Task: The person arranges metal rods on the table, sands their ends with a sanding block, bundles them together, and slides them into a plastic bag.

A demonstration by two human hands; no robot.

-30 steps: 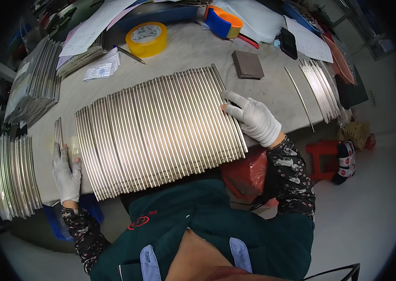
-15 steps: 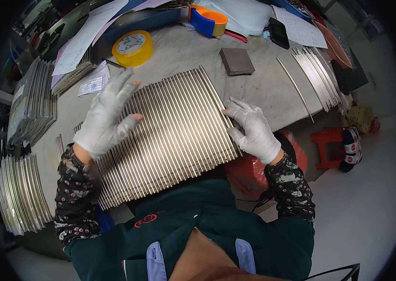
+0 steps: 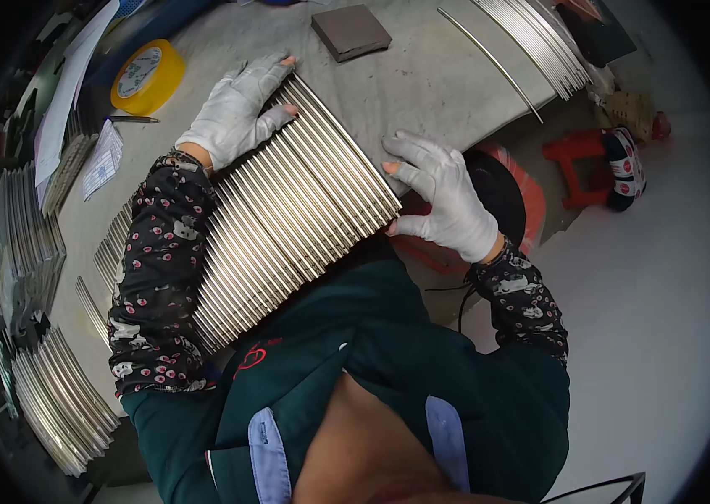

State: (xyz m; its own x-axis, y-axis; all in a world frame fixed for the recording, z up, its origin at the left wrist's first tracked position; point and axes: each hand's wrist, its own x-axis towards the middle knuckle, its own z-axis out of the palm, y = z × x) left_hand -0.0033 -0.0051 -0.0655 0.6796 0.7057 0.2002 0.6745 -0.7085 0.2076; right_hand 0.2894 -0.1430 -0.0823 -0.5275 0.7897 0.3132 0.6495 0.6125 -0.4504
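Observation:
A row of thin, shiny metal rods lies side by side across the worktable, its near ends reaching my body. My left hand, in a white glove with bare fingertips, rests at the far ends of the rods with its fingers stretched out. Just off the row's right side is my right hand, gloved the same way. Its fingers are spread, and the thumb is close to the near corner of the row. My left sleeve hides some rods on the left.
A yellow tape roll, a pen and a brown block lie beyond the rods. One separate rod and a rod bundle are at the far right. Wrapped stacks stand left; a red stool is on the floor.
My left hand has moved right along the far ends and settled there. My right hand has backed slightly off the row's side, its fingers spreading. The view has shifted, bringing the table's contents lower left or out of sight.

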